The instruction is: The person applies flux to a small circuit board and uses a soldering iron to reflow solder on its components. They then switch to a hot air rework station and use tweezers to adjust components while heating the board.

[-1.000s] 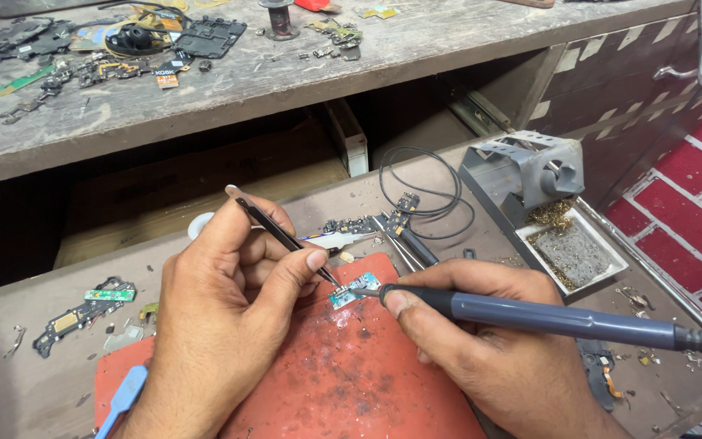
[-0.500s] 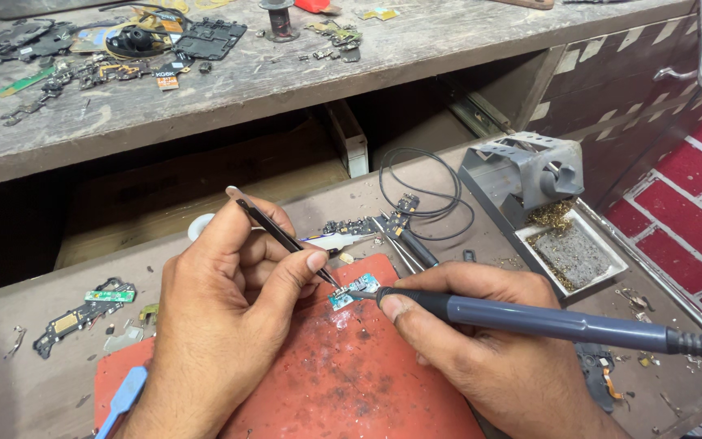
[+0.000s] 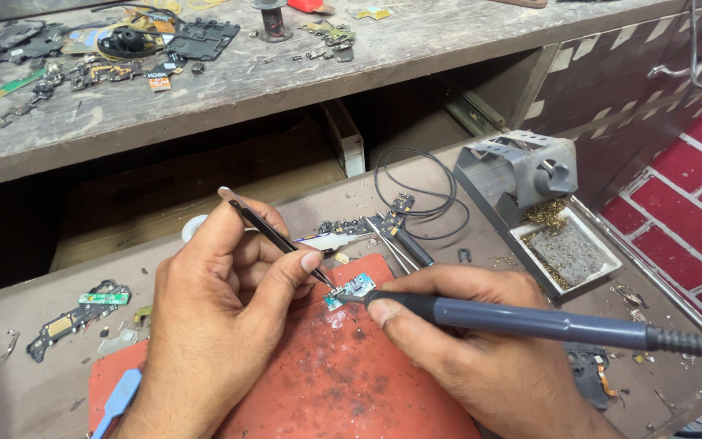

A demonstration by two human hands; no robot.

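While the left hand (image 3: 221, 325) pinches black tweezers (image 3: 278, 236) onto the small circuit board (image 3: 351, 290) on the red mat (image 3: 343, 382), the right hand (image 3: 481, 358) grips a soldering iron (image 3: 530, 319), tip touching that board; soldering looks underway, unfinished. Iron stand (image 3: 522, 175) sits beyond the board.

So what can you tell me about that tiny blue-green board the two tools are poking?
The small circuit board is teal with tiny silvery parts on top. It lies flat near the top edge of the stained red mat. The black tweezers in the left hand press on its left end, and the tip of the grey soldering iron, held by the right hand, meets its lower edge.
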